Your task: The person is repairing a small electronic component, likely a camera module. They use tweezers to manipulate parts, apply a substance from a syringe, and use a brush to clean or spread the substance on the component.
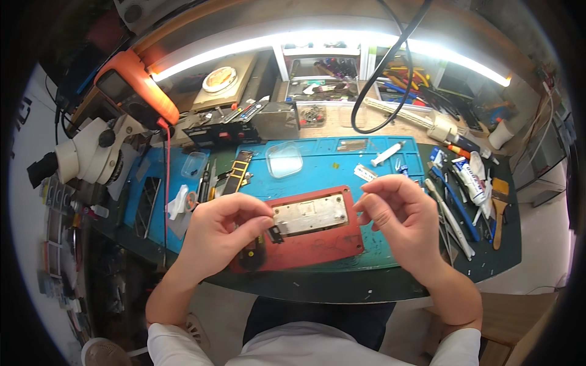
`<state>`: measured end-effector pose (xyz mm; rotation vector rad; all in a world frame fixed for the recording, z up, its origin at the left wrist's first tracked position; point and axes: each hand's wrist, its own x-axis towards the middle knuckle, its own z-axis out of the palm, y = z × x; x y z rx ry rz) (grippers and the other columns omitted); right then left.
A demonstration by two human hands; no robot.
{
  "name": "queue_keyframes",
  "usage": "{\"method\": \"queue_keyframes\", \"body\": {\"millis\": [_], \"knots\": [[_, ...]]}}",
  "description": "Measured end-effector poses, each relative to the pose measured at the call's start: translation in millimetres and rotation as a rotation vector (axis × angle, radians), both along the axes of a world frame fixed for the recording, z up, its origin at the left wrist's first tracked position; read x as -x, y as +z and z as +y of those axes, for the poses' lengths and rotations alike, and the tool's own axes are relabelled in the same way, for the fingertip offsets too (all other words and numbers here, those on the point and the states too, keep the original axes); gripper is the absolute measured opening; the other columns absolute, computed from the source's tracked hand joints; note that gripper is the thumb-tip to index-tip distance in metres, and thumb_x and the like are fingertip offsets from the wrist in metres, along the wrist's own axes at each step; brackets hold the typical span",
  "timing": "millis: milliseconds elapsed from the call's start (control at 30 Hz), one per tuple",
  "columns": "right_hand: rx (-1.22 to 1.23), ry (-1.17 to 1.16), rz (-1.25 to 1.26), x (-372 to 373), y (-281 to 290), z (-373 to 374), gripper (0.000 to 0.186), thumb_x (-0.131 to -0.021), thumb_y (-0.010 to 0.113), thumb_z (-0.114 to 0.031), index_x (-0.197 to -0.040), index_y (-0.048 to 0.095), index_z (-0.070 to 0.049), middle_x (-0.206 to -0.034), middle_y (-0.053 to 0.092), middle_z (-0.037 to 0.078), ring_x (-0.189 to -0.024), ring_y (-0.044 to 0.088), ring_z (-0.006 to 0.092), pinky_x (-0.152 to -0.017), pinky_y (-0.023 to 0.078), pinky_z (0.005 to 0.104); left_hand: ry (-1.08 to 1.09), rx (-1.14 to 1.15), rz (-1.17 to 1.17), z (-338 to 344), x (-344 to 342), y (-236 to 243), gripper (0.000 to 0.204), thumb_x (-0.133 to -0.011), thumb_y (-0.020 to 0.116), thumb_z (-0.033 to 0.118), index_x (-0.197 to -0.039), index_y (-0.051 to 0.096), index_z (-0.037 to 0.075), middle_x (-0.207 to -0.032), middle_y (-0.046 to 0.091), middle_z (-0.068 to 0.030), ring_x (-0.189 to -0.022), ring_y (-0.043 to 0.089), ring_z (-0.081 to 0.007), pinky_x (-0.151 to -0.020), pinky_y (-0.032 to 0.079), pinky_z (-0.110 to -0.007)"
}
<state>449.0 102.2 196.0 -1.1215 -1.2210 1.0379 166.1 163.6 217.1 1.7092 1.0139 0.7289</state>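
In front of me lies a red heating station [299,251] with a silver metal plate [310,213] set into its top. My left hand [227,230] is closed in a pinch at the plate's left end. A small black part [276,234] shows at its thumb tip and appears held; its kind is unclear. My right hand [400,224] hovers by the plate's right end, thumb and forefinger pressed together. Whatever they pinch, if anything, is too small to make out. A dark object [251,255] with yellow marks sits beneath my left hand on the red body.
A blue work mat [329,168] carries a clear plastic box [284,160] and a syringe [388,153]. Brushes, tweezers and a white tube [470,183] crowd the right. At left stand a microscope [88,155] and an orange multimeter [137,88]. A black cable [360,100] hangs overhead.
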Motion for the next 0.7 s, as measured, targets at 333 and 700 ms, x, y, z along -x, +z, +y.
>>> {"method": "queue_keyframes", "body": {"millis": [333,700], "knots": [[-0.057,-0.072,-0.128,1.5,-8.7,5.5,0.012,-0.101,0.066,-0.005,-0.110,0.071,0.000,-0.091,0.075,0.006,-0.084,0.072,0.0096,-0.074,0.056,0.0235,0.153,-0.119,0.027,-15.5,18.5,-20.7,0.007,-0.095,0.073,0.001,-0.102,0.073,0.000,-0.091,0.069,-0.0028,-0.077,0.066,-0.0068,-0.068,0.051,-0.021],[-0.160,-0.454,-0.301,-62.9,31.2,6.8,0.021,-0.103,0.062,-0.010,-0.121,0.072,-0.003,-0.070,0.061,-0.003,-0.058,0.046,0.0002,-0.052,0.033,0.0216,0.164,-0.141,-0.073,-17.1,26.0,-25.4,0.023,-0.096,0.066,-0.008,-0.117,0.068,-0.001,-0.100,0.071,-0.0029,-0.087,0.068,-0.0083,-0.077,0.054,-0.022]]}}
